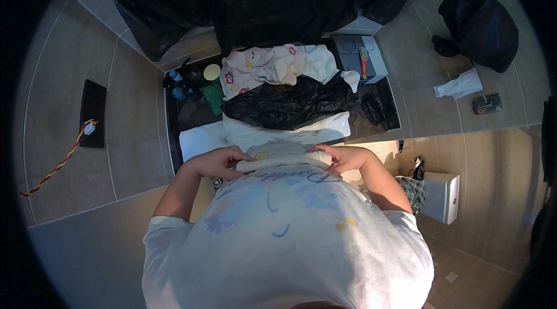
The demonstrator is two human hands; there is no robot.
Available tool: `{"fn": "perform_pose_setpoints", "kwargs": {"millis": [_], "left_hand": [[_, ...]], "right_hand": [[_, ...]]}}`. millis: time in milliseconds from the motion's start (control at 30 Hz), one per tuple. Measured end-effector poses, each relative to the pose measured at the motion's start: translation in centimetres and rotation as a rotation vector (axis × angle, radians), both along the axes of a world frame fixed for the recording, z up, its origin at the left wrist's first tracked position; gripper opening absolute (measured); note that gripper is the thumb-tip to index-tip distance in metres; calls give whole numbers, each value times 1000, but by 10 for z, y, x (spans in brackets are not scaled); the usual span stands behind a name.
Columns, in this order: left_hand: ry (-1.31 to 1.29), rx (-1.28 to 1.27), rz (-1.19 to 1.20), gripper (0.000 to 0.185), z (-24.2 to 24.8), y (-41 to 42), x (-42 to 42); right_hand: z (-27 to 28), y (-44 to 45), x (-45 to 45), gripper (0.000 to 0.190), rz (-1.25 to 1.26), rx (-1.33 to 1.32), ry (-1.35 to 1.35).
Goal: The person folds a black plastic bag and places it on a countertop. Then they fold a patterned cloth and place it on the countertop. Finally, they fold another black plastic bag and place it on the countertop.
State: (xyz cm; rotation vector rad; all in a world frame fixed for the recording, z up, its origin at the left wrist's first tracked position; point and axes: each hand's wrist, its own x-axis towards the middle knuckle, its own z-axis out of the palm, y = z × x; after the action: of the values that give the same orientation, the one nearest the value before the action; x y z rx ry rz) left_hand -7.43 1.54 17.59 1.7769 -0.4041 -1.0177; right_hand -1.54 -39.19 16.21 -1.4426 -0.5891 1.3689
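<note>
Close against the front of a white printed T-shirt (pixel 278 222), a cream folded cloth (pixel 285 162) stretches between my two hands. The fingers and thumb of my left hand (pixel 219 162) pinch its left end. My right hand (pixel 348 159) grips the other end, with some fingertips hidden behind the fabric. Just beyond the thick fold, a greyish part of the fabric with a yellow round print shows. A white cloth (pixel 287 132) lies on the dark counter beyond my hands, partly under a crumpled black plastic bag (pixel 287 102). Behind the bag is a heaped fruit-print garment (pixel 261 65).
Bottles (pixel 177 80), a pale round lid (pixel 212 72) and a green cloth (pixel 213 99) stand at the counter's left. A grey-blue box (pixel 361 58) carries an orange-handled tool (pixel 364 63). Black plastic sheeting (pixel 270 0) hangs behind. A white toilet cistern (pixel 441 198) is lower right.
</note>
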Motion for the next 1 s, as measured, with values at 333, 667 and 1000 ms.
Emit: {"fn": "perform_pose_setpoints", "kwargs": {"millis": [333,667,1000], "left_hand": [[-324,-220,492,16,-24,-17,15],[-263,-149,741,25,-6,-24,50],[352,-580,1143,52,14,-54,82]], "right_hand": [[9,26,-2,70,-65,-48,-86],[-22,41,28,29,-833,21,-482],[19,68,70,46,-915,244,97]]}}
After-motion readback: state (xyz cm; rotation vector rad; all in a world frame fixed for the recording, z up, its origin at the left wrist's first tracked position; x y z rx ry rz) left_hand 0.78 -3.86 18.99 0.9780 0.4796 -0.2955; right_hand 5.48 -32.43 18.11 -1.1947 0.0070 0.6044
